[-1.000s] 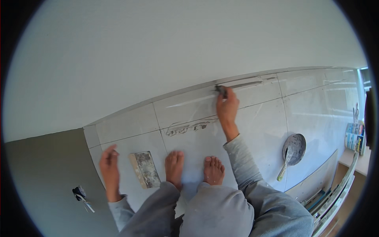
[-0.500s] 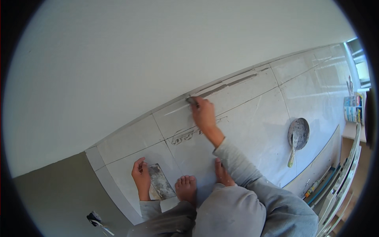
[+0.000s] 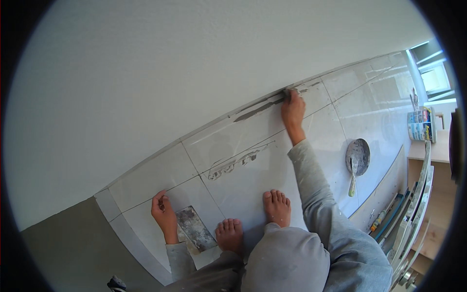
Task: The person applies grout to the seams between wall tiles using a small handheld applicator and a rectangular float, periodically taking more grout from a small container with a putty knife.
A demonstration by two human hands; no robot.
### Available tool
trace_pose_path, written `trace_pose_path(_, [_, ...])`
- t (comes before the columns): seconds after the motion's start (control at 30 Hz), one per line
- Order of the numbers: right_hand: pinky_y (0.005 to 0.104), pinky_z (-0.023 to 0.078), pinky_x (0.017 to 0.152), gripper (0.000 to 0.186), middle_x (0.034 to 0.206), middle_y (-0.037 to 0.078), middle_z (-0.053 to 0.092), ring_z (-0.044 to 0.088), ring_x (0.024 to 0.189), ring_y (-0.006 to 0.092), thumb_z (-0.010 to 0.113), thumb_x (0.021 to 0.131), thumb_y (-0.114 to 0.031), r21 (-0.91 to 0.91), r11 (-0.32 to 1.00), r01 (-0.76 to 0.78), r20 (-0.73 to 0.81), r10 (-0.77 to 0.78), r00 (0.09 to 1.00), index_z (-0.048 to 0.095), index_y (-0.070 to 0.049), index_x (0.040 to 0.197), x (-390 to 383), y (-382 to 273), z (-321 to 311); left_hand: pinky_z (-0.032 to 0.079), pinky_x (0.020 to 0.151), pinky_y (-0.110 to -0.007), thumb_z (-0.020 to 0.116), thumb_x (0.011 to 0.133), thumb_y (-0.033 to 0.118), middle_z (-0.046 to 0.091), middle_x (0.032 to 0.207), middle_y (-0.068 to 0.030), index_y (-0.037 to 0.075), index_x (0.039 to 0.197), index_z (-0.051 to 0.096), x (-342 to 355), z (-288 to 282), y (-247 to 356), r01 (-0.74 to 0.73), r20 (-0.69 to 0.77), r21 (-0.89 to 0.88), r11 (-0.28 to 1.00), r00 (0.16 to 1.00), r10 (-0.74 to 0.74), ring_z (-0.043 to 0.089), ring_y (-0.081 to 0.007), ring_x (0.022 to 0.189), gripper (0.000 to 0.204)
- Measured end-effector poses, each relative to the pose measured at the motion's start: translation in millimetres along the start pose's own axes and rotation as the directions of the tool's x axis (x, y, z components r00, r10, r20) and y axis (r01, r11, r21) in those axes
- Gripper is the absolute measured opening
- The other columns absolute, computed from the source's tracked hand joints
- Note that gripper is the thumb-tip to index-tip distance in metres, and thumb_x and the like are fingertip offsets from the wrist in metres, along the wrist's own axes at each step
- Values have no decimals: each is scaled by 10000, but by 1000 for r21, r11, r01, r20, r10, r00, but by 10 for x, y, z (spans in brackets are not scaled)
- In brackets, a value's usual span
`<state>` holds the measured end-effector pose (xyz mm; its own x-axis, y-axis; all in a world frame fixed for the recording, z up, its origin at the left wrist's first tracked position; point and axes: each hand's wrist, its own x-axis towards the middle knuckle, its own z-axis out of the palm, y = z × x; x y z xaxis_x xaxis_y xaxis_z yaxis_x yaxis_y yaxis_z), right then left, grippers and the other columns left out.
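My right hand (image 3: 294, 113) is closed round a small dark tool (image 3: 286, 94), pressed to the joint where the white wall meets the tiled floor. The fingers mostly hide the tool, so its exact kind is unclear. Behind it, a dark grey grout smear (image 3: 258, 111) runs along the floor tiles near the wall. My left hand (image 3: 164, 216) is curled low over the floor at the left; what its fingers hold, if anything, cannot be made out. Right beside it lies a flat rectangular plate (image 3: 197, 228) smeared with grey. Patchy grout marks (image 3: 233, 166) follow a tile joint mid-floor.
To the right stands a round bowl (image 3: 363, 150) of grey grout, with a green-handled putty knife (image 3: 353, 181) in it. Farther right are a printed bucket (image 3: 421, 124), long strips (image 3: 413, 209) and a caulking tube (image 3: 378, 221). My bare feet (image 3: 278, 208) are on the tiles.
My right hand has slid the small tool far to the right along the wall joint, and the grout smear there has changed shape. My left hand stays beside the plate.
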<state>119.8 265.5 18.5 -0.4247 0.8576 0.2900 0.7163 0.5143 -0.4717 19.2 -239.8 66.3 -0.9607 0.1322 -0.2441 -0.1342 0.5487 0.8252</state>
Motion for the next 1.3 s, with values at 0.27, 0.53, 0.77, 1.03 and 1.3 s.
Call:
trace_pose_path(0.27, [508,535,768,298,940,227,673,663,857,443,669,879,36,418,909,-1,148,-67,987,483,-3,1109,-652,-822,-73,476,735,-267,578,1025,89,654,934,-20,21,1125,695,90,187,-28,-61,-53,1,998,997,60,576,-100,819,169])
trace_pose_path(0.53, [474,546,796,343,966,217,713,711,885,399,701,862,12,165,978,-127,-148,152,977,519,-7,1151,653,863,-519,483,773,-269,584,1034,105,655,964,-24,16,1141,685,108,219,-22,-23,-37,9,1000,999,24,584,-104,855,172])
trace_pose_path(0.77, [555,495,826,357,1013,271,672,647,979,505,650,842,49,103,993,-51,-45,55,997,443,12,1130,651,654,-288,478,750,-267,574,1026,86,631,920,-19,22,1143,685,110,226,-24,-45,-59,4,999,997,46,571,-104,832,174])
trace_pose_path(1.03, [572,513,805,342,1015,307,634,628,948,521,551,834,94,191,979,70,95,-90,991,429,6,1141,-141,-248,-117,476,771,-255,587,1033,95,618,942,-3,22,1186,673,87,299,47,-44,-7,6,999,999,44,558,-89,861,189])
trace_pose_path(1.3, [556,524,810,351,999,303,648,633,955,501,590,838,95,406,906,117,287,-248,925,441,10,1144,-1175,-1450,88,460,747,-249,601,1014,91,618,940,6,37,1189,677,95,271,99,-92,-16,-27,995,996,91,553,-81,855,199])
